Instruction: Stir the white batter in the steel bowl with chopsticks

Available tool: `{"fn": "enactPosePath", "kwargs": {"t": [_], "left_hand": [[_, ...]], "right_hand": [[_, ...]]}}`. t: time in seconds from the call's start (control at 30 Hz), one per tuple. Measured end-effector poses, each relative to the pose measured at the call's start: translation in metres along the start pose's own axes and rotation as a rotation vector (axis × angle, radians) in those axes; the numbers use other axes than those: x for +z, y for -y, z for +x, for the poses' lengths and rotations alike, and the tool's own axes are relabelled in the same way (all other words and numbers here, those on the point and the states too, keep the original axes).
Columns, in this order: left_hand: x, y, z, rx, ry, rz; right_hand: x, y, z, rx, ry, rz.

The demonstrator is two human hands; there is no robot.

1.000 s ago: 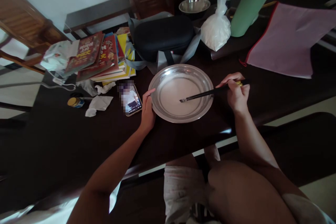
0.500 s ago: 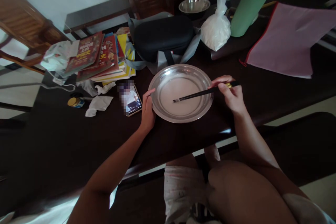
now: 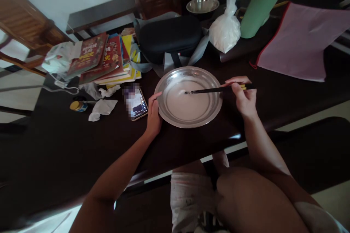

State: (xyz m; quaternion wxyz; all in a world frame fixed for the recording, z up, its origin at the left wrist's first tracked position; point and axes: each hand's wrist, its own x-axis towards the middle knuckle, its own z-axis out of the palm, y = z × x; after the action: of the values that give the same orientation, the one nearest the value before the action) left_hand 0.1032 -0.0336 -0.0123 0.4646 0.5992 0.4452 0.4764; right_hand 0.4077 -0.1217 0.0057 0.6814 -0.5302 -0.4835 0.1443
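Observation:
On the dark table sits a round metal bowl (image 3: pixel 188 123) holding a milky white liquid (image 3: pixel 188 105). My left hand (image 3: pixel 154 114) grips the bowl's left rim, thumb over the edge and the other fingers hidden below it. Black chopsticks (image 3: pixel 209 90) with gold bands near the top are held in my right hand (image 3: pixel 244 96), to the right of the bowl. Their tips dip into the liquid, a little above the bowl's middle. A phone (image 3: pixel 136 102) with its screen lit lies just left of my left hand.
Behind the bowl lies a black case (image 3: pixel 171 38). A knotted bag of white powder (image 3: pixel 225 32), a green cylinder (image 3: pixel 262 3) and a pink sheet (image 3: pixel 295 43) are at the back right. Stacked books (image 3: pixel 101 58), tissues (image 3: pixel 103 109) and a small jar (image 3: pixel 78 106) lie left.
The chopstick tips have moved up and slightly right through the liquid, which now shows a ripple. My right hand has shifted slightly right. My left hand and the bowl stay in place.

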Motion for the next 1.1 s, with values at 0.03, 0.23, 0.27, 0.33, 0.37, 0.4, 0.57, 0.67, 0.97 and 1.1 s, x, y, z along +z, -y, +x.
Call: {"fn": "enactPosePath", "kwargs": {"t": [0.03, 0.23, 0.27, 0.33, 0.37, 0.4, 0.57, 0.67, 0.97, 1.1], "left_hand": [[0.0, 0.0002, 0.0, -0.002, -0.001, -0.003], [-0.0014, 0.0016, 0.0007, 0.005, -0.004, 0.014], [-0.0016, 0.0014, 0.0007, 0.005, -0.003, 0.018], [-0.0018, 0.0005, 0.0007, 0.0, -0.003, 0.015], [-0.0018, -0.0001, 0.0006, -0.004, -0.004, 0.011], [-0.0017, -0.0007, 0.0004, -0.005, -0.003, 0.011], [-0.0014, 0.0006, 0.0004, 0.004, 0.006, 0.005], [-0.0018, 0.0035, 0.0008, -0.012, 0.002, -0.024], [-0.003, 0.0, -0.0003, 0.043, 0.021, 0.037], [-0.0026, 0.0025, 0.0001, 0.036, 0.016, 0.029]], "right_hand": [[-0.0002, -0.001, 0.0001, -0.011, -0.055, 0.012], [-0.0004, 0.0001, -0.0003, 0.036, 0.095, 0.054], [-0.0002, 0.0009, -0.0003, 0.038, 0.119, 0.041], [0.0003, 0.0008, 0.0, 0.013, 0.072, 0.042], [0.0004, -0.0001, 0.0001, -0.001, 0.018, 0.058], [0.0003, -0.0013, 0.0001, -0.015, -0.039, 0.082], [-0.0004, -0.0033, -0.001, 0.035, 0.052, 0.113], [0.0, -0.0017, -0.0004, 0.041, 0.117, 0.067], [-0.0003, -0.0022, -0.0007, 0.055, 0.07, 0.149], [0.0, -0.0004, 0.0003, 0.04, 0.058, 0.047]]}}
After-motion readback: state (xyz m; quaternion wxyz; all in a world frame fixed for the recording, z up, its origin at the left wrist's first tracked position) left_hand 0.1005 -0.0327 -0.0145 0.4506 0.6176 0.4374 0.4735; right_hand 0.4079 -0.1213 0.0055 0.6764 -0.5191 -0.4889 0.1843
